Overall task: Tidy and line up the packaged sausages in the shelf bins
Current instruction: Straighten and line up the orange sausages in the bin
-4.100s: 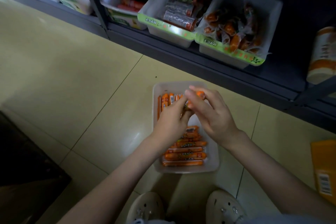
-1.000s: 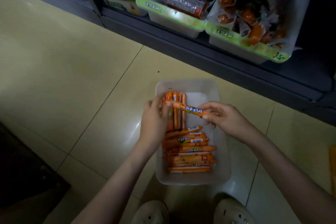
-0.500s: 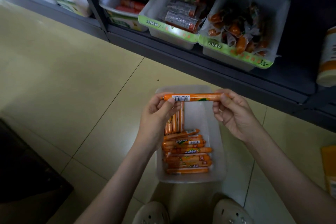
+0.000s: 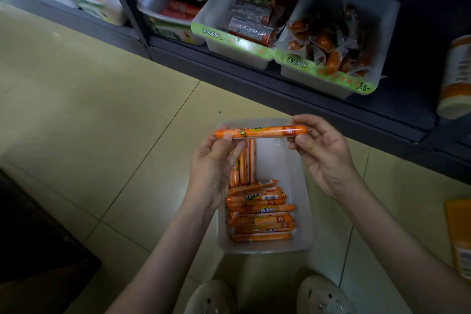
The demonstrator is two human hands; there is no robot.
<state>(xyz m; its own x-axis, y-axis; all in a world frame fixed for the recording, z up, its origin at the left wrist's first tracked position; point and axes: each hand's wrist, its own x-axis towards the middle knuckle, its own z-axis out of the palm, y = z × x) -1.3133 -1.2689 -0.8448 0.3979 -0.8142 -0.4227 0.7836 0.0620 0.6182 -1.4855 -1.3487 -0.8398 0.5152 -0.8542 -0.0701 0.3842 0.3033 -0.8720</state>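
As the sausage (image 4: pixel 261 131) rolls logo-up (barcode hidden), left hand (image 4: pixel 212 171) and right hand (image 4: pixel 323 158) pinch its ends — bin (image 4: pixel 276 160) placement likely next.

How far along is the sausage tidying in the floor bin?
Done: a stack of sausages lies crosswise at the near end of the bin. In hand: left hand and right hand hold one sausage level above it. Left: several lengthwise sausages at the far end, not yet matching.
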